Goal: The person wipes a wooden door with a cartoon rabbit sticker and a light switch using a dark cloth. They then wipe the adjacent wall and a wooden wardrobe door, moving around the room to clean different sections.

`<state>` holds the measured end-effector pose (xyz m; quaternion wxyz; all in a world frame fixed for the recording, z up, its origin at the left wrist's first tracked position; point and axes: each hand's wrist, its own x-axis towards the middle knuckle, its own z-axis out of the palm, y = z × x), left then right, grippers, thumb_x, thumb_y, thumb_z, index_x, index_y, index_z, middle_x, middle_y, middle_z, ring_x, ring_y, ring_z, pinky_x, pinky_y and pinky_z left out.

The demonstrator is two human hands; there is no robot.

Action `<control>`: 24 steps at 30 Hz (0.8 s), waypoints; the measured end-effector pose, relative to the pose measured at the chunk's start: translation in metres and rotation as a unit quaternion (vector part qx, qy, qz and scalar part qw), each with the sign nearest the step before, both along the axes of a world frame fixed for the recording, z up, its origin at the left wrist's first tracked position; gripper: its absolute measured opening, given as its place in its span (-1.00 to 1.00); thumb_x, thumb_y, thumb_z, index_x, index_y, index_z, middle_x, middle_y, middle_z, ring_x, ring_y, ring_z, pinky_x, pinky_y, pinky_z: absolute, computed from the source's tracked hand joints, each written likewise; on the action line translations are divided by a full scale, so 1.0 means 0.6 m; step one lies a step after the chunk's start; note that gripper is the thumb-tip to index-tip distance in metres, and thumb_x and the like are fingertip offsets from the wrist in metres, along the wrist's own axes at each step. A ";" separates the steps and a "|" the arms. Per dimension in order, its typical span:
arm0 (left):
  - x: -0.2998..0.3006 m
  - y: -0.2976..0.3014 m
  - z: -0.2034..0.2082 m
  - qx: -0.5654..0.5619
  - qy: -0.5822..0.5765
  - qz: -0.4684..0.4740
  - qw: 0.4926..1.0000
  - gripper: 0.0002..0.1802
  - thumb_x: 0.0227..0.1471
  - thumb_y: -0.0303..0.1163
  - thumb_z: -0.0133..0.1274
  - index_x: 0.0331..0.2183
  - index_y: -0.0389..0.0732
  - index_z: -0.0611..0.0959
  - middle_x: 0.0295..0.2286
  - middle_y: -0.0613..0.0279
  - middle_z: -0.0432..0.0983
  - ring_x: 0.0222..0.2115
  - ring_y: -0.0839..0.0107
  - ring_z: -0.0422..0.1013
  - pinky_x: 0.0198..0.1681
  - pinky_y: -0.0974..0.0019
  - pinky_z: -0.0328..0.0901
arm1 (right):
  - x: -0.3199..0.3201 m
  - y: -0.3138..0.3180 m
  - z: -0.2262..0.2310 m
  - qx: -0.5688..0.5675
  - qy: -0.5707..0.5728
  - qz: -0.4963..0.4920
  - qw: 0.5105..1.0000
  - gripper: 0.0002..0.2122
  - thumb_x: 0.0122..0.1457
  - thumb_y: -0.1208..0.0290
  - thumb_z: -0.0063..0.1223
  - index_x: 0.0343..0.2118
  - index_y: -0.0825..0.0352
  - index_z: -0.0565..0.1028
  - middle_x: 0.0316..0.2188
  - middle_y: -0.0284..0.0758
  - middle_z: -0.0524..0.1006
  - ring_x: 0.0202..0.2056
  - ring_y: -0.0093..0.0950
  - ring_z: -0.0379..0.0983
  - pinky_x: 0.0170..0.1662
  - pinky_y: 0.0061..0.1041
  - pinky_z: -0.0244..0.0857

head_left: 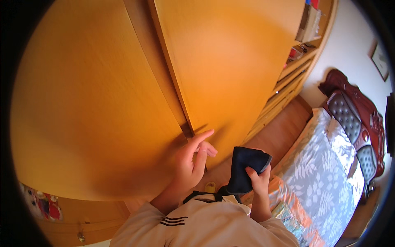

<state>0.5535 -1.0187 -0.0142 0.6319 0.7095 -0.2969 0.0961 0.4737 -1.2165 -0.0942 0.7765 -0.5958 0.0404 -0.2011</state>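
Note:
My right hand [260,178] grips a dark, folded cloth [242,166] in front of my body, thumb on top and the other fingers behind it. The cloth has a thin grey edge. My left hand [192,161] is raised beside the edge of a tall wooden sliding door [222,61], index finger stretched out and the others partly bent. It holds nothing. Whether its fingers touch the wood cannot be made out. To the left stands a second wooden panel [90,94], with a narrow upright strip between the two.
At right is a bed [325,181] with a grey leaf-patterned cover and a dark red carved headboard [345,103]. Shelves and drawers [288,84] stand beyond the panel. A yellow slipper [210,187] lies on the floor. A wooden door with a knob [81,237] is at lower left.

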 end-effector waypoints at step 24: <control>0.012 -0.089 -0.002 -0.107 0.052 0.277 0.953 -0.69 0.29 -0.35 -0.25 -0.29 -0.33 0.54 -0.35 0.09 0.62 -0.38 0.38 0.56 -0.35 0.42 0.37 | 0.202 -0.220 0.121 -0.182 -0.145 0.142 0.962 -0.52 -0.15 0.52 0.23 -0.08 0.42 0.41 -0.17 -0.25 0.48 -0.10 -0.45 0.39 0.05 -0.44 0.22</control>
